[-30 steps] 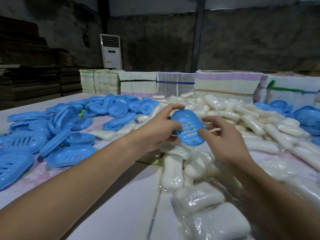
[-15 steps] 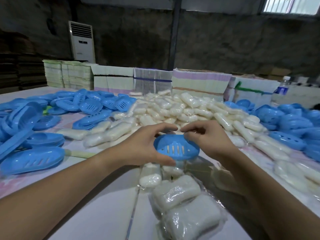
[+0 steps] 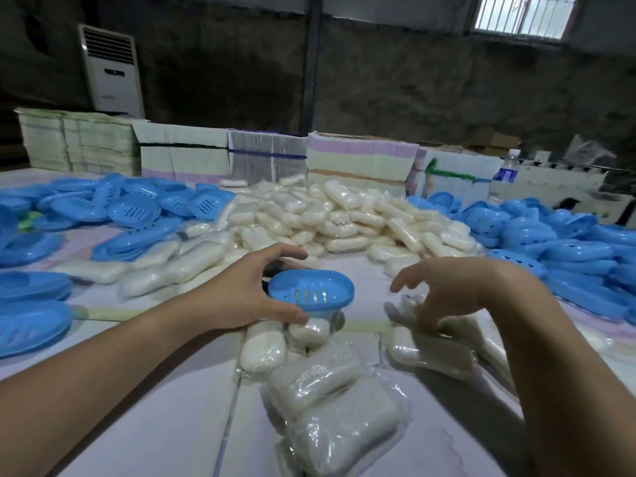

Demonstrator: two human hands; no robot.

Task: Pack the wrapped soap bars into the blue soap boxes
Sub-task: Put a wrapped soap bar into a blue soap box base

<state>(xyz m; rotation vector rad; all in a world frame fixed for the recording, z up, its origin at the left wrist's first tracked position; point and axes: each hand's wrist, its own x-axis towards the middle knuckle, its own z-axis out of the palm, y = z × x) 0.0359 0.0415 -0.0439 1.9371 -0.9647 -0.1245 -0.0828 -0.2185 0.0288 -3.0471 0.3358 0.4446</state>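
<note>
A dim storeroom with a rough, dark concrete wall (image 3: 413,80). A barred window (image 3: 523,13) admits daylight at upper right; a white standing air conditioner (image 3: 112,72) sits at left, beside a dark vertical post (image 3: 311,63).

No legible text anywhere. Water bottle (image 3: 508,173) has a blue label — print too small to read. Air conditioner (image 3: 112,70) left of it shows a dark panel mark — unreadable.
</note>
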